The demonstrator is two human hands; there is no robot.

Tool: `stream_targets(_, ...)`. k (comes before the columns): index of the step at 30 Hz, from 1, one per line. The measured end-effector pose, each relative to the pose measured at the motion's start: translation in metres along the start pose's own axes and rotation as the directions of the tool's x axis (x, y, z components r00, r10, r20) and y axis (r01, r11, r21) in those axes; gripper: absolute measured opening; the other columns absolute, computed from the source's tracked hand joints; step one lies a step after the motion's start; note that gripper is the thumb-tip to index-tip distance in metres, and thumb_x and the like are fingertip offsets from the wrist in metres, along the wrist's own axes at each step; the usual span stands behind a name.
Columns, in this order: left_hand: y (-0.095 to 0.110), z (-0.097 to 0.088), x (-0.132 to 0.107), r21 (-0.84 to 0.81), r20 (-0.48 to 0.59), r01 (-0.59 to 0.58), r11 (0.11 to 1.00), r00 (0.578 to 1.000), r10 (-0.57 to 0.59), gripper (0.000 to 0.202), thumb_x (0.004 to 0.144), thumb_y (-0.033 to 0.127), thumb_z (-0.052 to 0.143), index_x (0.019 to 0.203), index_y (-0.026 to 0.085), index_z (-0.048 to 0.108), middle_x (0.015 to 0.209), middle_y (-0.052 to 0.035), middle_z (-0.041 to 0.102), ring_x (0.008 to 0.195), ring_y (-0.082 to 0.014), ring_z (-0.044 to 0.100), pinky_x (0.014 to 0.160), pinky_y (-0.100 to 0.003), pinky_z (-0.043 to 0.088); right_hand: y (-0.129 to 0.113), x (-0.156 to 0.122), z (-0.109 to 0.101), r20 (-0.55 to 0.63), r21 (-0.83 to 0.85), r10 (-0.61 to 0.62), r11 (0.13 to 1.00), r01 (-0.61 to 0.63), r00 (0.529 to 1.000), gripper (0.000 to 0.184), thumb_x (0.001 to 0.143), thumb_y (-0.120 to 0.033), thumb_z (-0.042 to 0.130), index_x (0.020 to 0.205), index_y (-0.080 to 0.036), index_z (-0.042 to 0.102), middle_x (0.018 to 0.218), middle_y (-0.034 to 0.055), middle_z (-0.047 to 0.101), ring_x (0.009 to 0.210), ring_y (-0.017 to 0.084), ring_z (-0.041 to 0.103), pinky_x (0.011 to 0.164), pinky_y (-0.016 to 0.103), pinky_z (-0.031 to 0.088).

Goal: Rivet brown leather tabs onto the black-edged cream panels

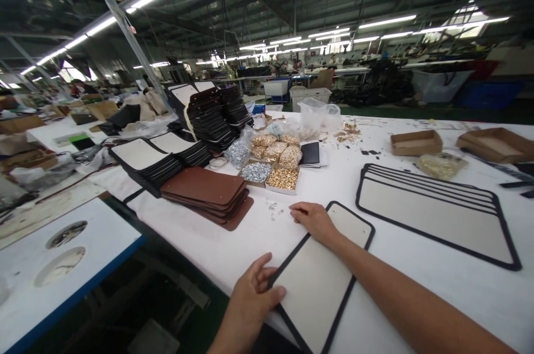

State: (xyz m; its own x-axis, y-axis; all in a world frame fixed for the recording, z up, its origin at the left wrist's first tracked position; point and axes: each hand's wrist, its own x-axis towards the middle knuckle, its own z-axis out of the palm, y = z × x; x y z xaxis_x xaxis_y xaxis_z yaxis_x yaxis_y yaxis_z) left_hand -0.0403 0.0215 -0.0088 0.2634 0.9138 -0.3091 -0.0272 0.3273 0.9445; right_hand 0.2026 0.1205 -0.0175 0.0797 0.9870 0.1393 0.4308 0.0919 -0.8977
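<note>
A light grey rectangular panel with a black bound edge (319,279) lies at a slant on the white table in front of me. My left hand (254,293) grips its left edge, thumb on top and the other fingers at the side. Two small metal studs show near the panel's far corners. Above the far left part of the panel is my right hand (315,220), its fingertips pinched together; whatever is between them is too small to make out. Just left of those fingertips, several loose silver studs (273,207) are scattered on the cloth.
Brown panels (204,190) are stacked to the left, near taller black-edged stacks (208,115). Boxes of silver studs (256,172) and gold studs (282,179) stand ahead, with bagged studs behind. Overlapping grey panels (434,212) lie right, below a cardboard tray (416,143).
</note>
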Motion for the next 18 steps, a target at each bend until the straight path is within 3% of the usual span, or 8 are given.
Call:
stream_targets(5, 0.004, 0.011, -0.006, 0.182, 0.111, 0.024, 0.983, 0.993, -0.045, 0.093, 0.069, 0.04, 0.082, 0.149, 0.012, 0.043, 0.128, -0.02, 0.065, 0.085, -0.028, 0.071, 0.051, -0.029, 0.052, -0.001, -0.003, 0.0, 0.02, -0.057, -0.083, 0.995, 0.084, 0.996, 0.041, 0.086, -0.03, 0.065, 0.127, -0.026, 0.07, 0.088, -0.0013, 0.077, 0.081, 0.018, 0.07, 0.084, 0.032, 0.051)
stream_targets(11, 0.028, 0.005, 0.003, 0.236, 0.074, -0.054, 0.97, 0.997, 0.038, 0.058, 0.067, 0.03, 0.081, 0.121, 0.014, 0.067, 0.11, -0.0122, 0.076, 0.095, -0.0273, 0.071, 0.07, -0.03, 0.057, 0.0, -0.021, -0.021, 0.019, -0.129, -0.092, 0.987, 0.093, 0.996, 0.018, 0.088, -0.032, 0.064, 0.098, -0.024, 0.077, 0.09, 0.0023, 0.078, 0.085, 0.021, 0.07, 0.082, 0.035, 0.049)
stream_targets(15, 0.04, 0.002, 0.016, 0.287, -0.022, -0.063, 0.956, 0.997, 0.072, 0.048, 0.069, 0.034, 0.079, 0.111, 0.013, 0.07, 0.086, -0.0069, 0.077, 0.062, -0.0168, 0.065, 0.048, -0.023, 0.045, 0.0, -0.044, -0.042, 0.08, -0.132, -0.087, 0.987, 0.097, 0.993, 0.013, 0.086, -0.029, 0.065, 0.084, -0.025, 0.077, 0.084, -0.001, 0.078, 0.08, 0.02, 0.071, 0.077, 0.033, 0.051)
stream_targets(18, 0.044, 0.004, 0.028, 0.31, -0.042, -0.083, 0.947, 0.994, 0.101, 0.044, 0.069, 0.036, 0.079, 0.107, 0.014, 0.071, 0.071, -0.0013, 0.07, 0.052, -0.0123, 0.056, 0.04, -0.02, 0.037, -0.007, -0.06, -0.053, 0.053, -0.123, -0.077, 0.989, 0.083, 0.996, 0.016, 0.088, -0.029, 0.064, 0.091, -0.026, 0.079, 0.091, -0.0007, 0.08, 0.086, 0.02, 0.073, 0.082, 0.032, 0.053)
